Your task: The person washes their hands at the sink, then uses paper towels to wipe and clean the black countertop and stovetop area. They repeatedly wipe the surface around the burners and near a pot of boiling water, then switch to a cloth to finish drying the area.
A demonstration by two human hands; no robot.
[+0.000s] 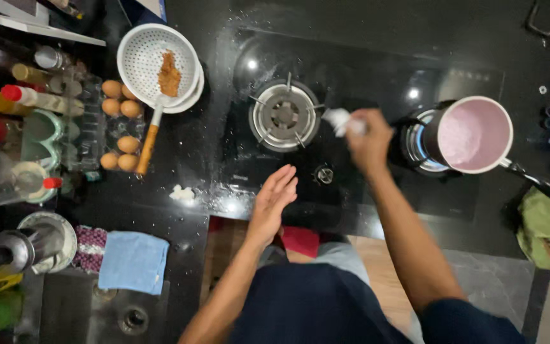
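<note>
1. left edge of counter: bottles (pixel 14 95), an egg tray (pixel 119 124), and a white strainer (pixel 158 64) holding brown residue; a blue cloth (pixel 133 261) lies at the near left corner.
2. counter (pixel 192 159) near the stove's left edge is speckled with white spill; a small white scrap (pixel 181 193) lies there, uncleared.
3. left hand (pixel 272 200): fingers open and flat, holding nothing, at the stove's front edge.
4. left burner (pixel 284 116): bare, unlit.
5. right hand (pixel 367 140): fingers closed on a white wad (pixel 338 121), pressed to the stove (pixel 351 70) glass between the burners. judged: wiping is partway; glass there looks cleaner.
6. right burner: lit, carrying a pot (pixel 472 135) of pink liquid.
</note>
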